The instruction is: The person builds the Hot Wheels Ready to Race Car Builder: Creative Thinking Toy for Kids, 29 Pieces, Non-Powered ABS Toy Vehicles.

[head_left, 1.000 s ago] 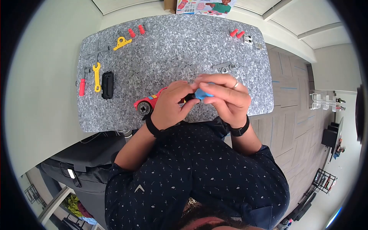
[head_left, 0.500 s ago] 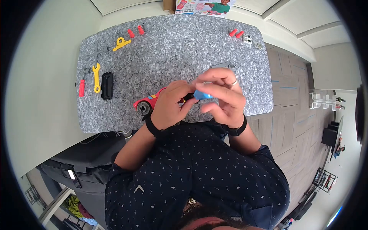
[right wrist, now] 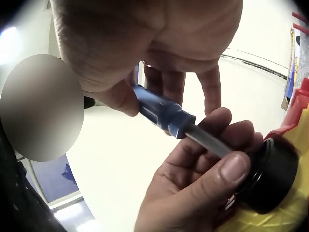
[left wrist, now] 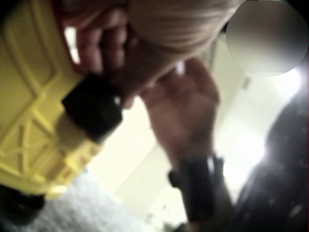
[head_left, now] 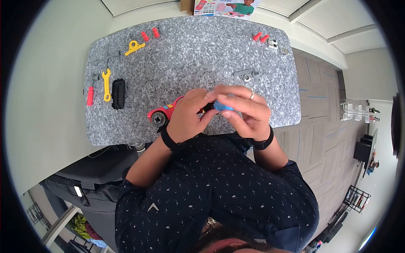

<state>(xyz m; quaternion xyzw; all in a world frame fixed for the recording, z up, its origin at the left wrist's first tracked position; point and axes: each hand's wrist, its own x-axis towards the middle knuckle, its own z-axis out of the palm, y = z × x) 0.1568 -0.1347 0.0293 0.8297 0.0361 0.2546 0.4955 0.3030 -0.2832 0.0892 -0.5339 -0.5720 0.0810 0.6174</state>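
My left hand (head_left: 187, 116) grips a red toy car (head_left: 168, 110) with a yellow underside (left wrist: 29, 82), above the table's near edge. One black wheel (right wrist: 273, 179) is beside the left thumb in the right wrist view. My right hand (head_left: 249, 109) pinches the blue handle of a toy screwdriver (right wrist: 164, 112) between thumb and fingers. Its grey shaft runs past the left thumb and fingers toward the wheel, and the tip is hidden. A grey wheel hub (head_left: 158, 119) shows at the car's left end in the head view.
On the speckled table (head_left: 190, 55), a black tray-like part (head_left: 118, 93), yellow wrench (head_left: 106, 85) and red-handled tool (head_left: 90, 96) lie left. Behind them are a grey cross-shaped tool (head_left: 108, 58) and yellow part (head_left: 134, 48). Grey parts (head_left: 249, 74) lie beyond my right hand.
The right thumb and fingers came away from the screwdriver handle half a second ago and now close on it again. My left hand and the car stay in place.
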